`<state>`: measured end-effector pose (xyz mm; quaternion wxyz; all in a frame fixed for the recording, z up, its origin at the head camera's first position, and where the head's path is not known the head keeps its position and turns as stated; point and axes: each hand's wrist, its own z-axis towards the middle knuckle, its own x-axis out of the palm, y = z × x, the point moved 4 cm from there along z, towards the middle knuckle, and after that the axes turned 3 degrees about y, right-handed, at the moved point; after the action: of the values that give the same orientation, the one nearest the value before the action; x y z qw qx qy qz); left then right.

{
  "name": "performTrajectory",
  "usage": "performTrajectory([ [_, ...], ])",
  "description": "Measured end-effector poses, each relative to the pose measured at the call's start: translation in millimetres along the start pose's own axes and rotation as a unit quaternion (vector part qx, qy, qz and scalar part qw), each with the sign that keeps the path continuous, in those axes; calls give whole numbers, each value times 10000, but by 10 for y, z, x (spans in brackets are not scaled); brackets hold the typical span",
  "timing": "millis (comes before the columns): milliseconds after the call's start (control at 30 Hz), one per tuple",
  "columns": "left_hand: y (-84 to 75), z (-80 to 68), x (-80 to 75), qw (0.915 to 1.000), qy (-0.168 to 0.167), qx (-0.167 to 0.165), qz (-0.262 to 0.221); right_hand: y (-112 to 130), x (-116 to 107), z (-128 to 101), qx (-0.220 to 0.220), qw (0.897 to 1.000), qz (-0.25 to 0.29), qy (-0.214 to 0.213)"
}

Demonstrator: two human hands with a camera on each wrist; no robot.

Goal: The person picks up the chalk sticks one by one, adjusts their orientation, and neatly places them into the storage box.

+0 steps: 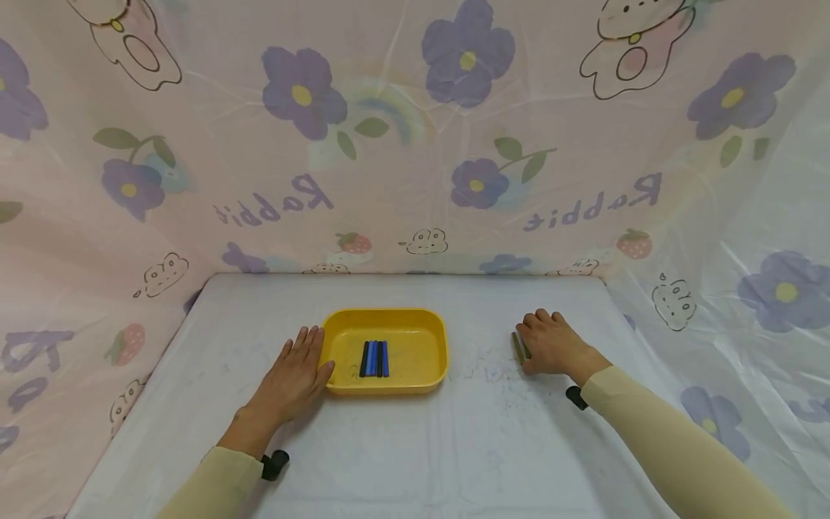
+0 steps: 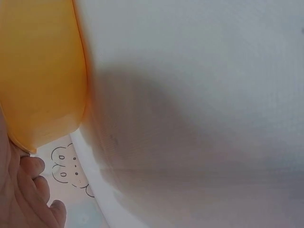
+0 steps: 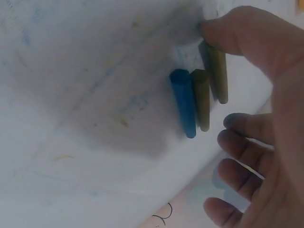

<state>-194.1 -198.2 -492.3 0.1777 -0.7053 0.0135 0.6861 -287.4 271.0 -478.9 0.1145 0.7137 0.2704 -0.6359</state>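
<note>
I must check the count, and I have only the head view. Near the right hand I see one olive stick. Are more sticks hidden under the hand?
Observer: Yes. The right wrist view shows three sticks under the right hand: a blue stick and two olive sticks, side by side on the table.
Operator: Does the hand grip any of them?
Observer: No. Only the thumb touches the end of the outer olive stick; the other fingers hang loosely curled above the table.
Operator: And is the left hand under the tray?
Observer: No. In the left wrist view the left hand lies beside the outer wall of the yellow tray.
</note>
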Motion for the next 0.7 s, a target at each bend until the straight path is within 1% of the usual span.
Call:
performTrajectory([
  [400,7,2,6,9999,68,-83,-49,42,13,63,-53,9993,157,320],
  [700,2,-4,4,10000,27,-52,-79,61,-14,80,-94,9987,215,455],
])
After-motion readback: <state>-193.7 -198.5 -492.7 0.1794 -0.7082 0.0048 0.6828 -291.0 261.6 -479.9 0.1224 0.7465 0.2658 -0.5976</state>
